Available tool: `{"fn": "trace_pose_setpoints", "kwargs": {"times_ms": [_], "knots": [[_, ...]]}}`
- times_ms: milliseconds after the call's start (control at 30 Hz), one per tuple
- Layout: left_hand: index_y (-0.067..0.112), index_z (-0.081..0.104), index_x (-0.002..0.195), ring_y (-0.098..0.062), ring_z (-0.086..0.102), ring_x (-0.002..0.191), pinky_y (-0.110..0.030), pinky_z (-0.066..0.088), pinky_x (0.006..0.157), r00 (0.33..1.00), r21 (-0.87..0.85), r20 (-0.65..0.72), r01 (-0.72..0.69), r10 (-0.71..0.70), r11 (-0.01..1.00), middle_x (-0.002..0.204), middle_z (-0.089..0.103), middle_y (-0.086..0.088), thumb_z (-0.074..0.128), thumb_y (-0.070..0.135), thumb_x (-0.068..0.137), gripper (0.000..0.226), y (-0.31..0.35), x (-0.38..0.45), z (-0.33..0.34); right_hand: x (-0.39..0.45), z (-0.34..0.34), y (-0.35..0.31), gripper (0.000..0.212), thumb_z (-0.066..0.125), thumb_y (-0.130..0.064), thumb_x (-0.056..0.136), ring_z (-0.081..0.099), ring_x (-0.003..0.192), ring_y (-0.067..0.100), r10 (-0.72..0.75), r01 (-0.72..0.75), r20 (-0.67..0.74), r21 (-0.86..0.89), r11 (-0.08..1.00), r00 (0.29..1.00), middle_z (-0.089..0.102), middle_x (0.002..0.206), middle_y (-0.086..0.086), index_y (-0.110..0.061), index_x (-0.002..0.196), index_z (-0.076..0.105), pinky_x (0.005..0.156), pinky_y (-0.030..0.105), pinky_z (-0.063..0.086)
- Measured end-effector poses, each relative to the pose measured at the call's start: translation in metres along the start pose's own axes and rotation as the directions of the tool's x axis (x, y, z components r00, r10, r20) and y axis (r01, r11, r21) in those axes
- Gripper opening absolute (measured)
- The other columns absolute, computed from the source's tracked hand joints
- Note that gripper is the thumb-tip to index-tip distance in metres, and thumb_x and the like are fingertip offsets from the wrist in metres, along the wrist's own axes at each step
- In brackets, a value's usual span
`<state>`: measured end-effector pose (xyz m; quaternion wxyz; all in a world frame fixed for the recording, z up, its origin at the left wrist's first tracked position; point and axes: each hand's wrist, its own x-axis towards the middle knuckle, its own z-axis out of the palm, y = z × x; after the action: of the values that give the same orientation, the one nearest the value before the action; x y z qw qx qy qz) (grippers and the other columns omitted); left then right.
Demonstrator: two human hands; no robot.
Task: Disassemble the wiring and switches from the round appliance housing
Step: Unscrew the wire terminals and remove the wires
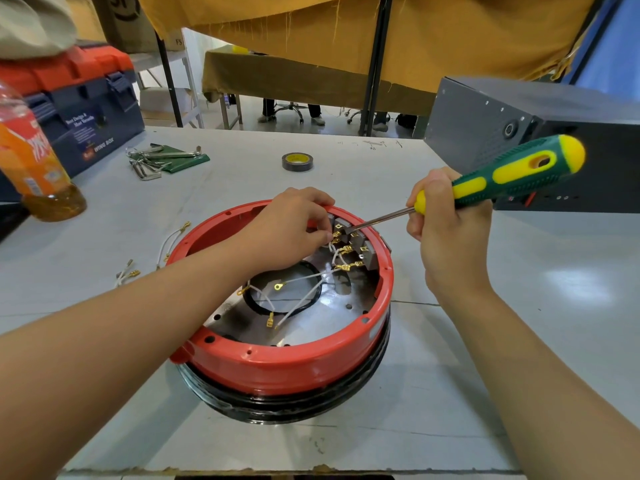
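A round red housing (277, 365) on a black base sits upside down in the middle of the table. Grey switches (360, 244) with brass terminals line its far inner wall, and white wires (304, 303) trail across its metal floor. My left hand (294, 226) reaches inside and pinches a brass terminal on a white wire at the switches. My right hand (446, 220) grips a green and yellow screwdriver (512, 171), whose blade tip touches the switch block beside my left fingers.
Loose white wires (169, 244) with brass ends lie left of the housing. A roll of tape (297, 161) and hex keys (156, 161) lie farther back. An orange drink bottle (34, 161) and a toolbox (86, 109) stand at left, a dark metal box (519, 133) at right.
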<state>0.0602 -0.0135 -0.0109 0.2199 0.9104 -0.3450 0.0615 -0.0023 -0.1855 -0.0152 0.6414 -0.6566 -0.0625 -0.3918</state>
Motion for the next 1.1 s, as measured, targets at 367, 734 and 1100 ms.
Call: {"fn": "trace_pose_setpoints", "kwargs": {"times_ms": [367,734,1100], "knots": [[0.019,0.069,0.086,-0.014,0.041,0.121,-0.025,0.029,0.094,1.0,0.004,0.004,-0.002,0.002,1.0,0.139,0.047,0.006,0.06,0.023,0.09,0.011,0.0009,-0.0002,-0.0003,0.0006,0.0019,0.0004,0.039,0.045,-0.026,0.087,0.042,0.04,0.004,0.009,-0.01,-0.042,-0.023,1.0,0.999,0.048,0.046,-0.01,-0.031,0.048,0.051,0.043,0.015,0.034],[0.018,0.069,0.087,-0.015,0.04,0.123,-0.025,0.028,0.095,1.0,0.001,0.006,0.008,-0.008,1.0,0.139,0.048,0.005,0.06,0.022,0.09,0.011,0.0023,-0.0011,-0.0011,-0.0065,0.0031,-0.0015,0.029,0.044,-0.037,0.083,0.047,0.048,0.004,-0.049,0.046,-0.029,-0.1,0.994,0.998,0.049,0.047,-0.014,-0.025,0.057,0.047,0.054,0.018,0.036],[0.019,0.069,0.086,-0.015,0.04,0.123,-0.026,0.029,0.096,1.0,0.001,0.004,0.005,-0.005,1.0,0.138,0.048,0.005,0.06,0.023,0.09,0.011,0.0034,-0.0015,-0.0014,-0.0074,0.0023,-0.0025,0.031,0.044,-0.036,0.085,0.046,0.047,0.006,-0.115,0.116,0.016,-0.142,0.983,0.993,0.045,0.047,-0.01,-0.02,0.058,0.047,0.052,0.016,0.036]]}}
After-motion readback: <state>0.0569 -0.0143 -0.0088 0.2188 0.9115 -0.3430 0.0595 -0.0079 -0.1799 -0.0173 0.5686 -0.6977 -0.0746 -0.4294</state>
